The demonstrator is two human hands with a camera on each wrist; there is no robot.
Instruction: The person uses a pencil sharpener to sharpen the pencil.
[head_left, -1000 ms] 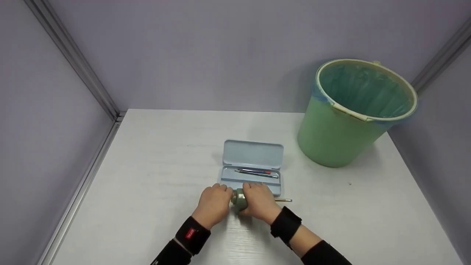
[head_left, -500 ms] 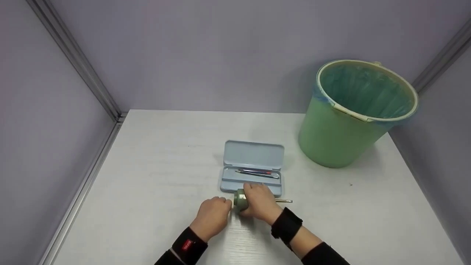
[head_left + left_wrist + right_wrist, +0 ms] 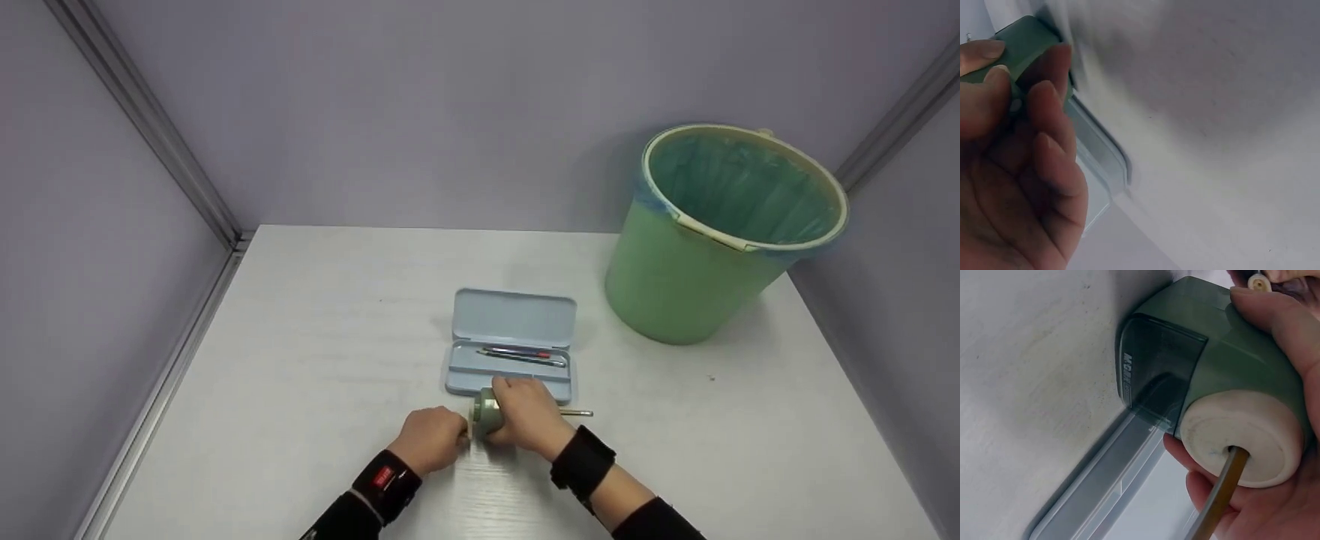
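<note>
A green crank pencil sharpener (image 3: 490, 411) lies just in front of the pencil case, and my right hand (image 3: 531, 415) grips its body. In the right wrist view a pencil (image 3: 1221, 498) sticks out of the hole in the sharpener's pale round face. My left hand (image 3: 431, 440) is at the opposite end, its fingers curled at the crank; a small pale crank knob (image 3: 1260, 282) shows there in the right wrist view. Behind both hands the light blue pencil case (image 3: 514, 315) stands open, holding two slim pencils or pens (image 3: 521, 355). My right hand covers part of its front edge.
At the back right of the white table (image 3: 315, 337) stands a green bin (image 3: 667, 292) lined with a bag. Grey panels (image 3: 450, 112) enclose the table at the back and both sides. A tiny dark speck (image 3: 711, 378) lies right of the case.
My left hand has moved down from the sharpener's upper end and round with the crank. My right hand, the sharpener and the pencil have stayed in place.
</note>
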